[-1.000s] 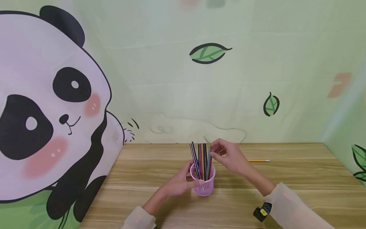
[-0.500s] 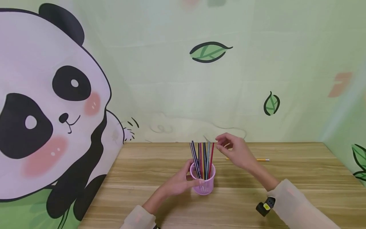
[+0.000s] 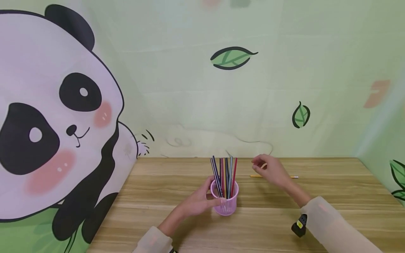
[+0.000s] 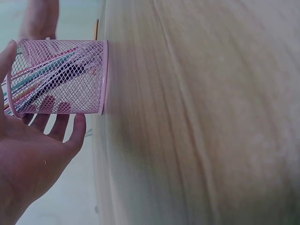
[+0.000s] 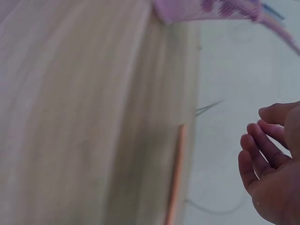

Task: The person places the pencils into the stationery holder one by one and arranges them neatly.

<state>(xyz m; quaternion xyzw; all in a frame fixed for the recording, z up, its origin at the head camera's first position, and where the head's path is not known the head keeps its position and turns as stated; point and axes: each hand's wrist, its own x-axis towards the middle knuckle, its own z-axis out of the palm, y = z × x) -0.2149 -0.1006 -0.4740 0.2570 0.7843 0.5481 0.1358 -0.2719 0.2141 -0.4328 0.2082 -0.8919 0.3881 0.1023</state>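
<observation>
A pink mesh pen cup stands upright on the wooden table with several coloured pencils leaning inside it. My left hand holds the cup, its thumb at the near rim and its fingers around the far side. In the left wrist view the fingertips press against the mesh. To the right of the cup, my right hand hovers with loosely bent fingers and nothing between them. Below it a yellow pencil lies on the table, partly hidden by the hand in the head view.
The wooden table ends against a pale green backdrop printed with a panda and leaves. A small black device is strapped at the right wrist.
My right hand has let go of a red pencil at the cup's right side and moved right, over the yellow pencil. The left hand and cup have stayed put.
</observation>
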